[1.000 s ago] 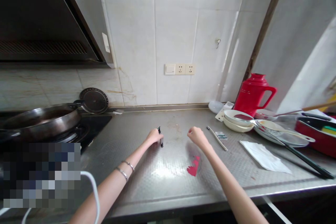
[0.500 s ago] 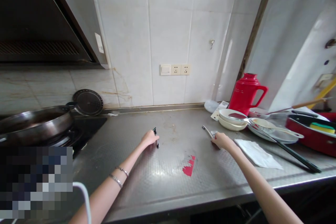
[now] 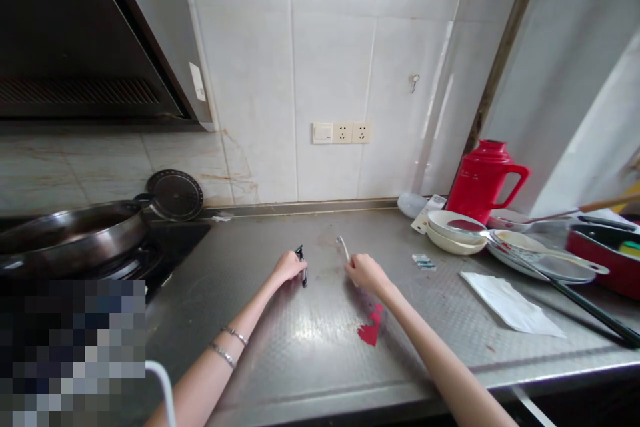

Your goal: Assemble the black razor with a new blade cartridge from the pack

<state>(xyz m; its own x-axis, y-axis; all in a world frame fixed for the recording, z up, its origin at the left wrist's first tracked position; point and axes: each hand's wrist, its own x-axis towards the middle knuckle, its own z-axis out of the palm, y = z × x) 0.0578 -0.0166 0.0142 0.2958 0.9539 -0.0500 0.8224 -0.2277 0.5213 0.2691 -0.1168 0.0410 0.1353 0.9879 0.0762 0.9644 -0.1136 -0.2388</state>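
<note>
Busy steel worktop (image 3: 255, 367)

Got a dark razor-like thing (image 3: 305, 276) pinched in left hand (image 3: 289, 267), slim white stick (image 3: 344, 250) gripped in right hand (image 3: 366, 272), both mid-worktop, tiled wall (image 3: 333, 173) behind; then red flask (image 3: 476, 190), pale lettering (image 3: 469, 176) too tiny to read.

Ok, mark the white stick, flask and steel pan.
White stick (image 3: 344, 249): head view, on its exposed upper shaft.
Flask (image 3: 476, 185): head view, middle of its red body.
Steel pan (image 3: 107, 238): head view, on its outer wall.

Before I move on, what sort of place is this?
Most likely a home kitchen: a pan sits on the stove, under a hood, with dishes along the counter.
</note>
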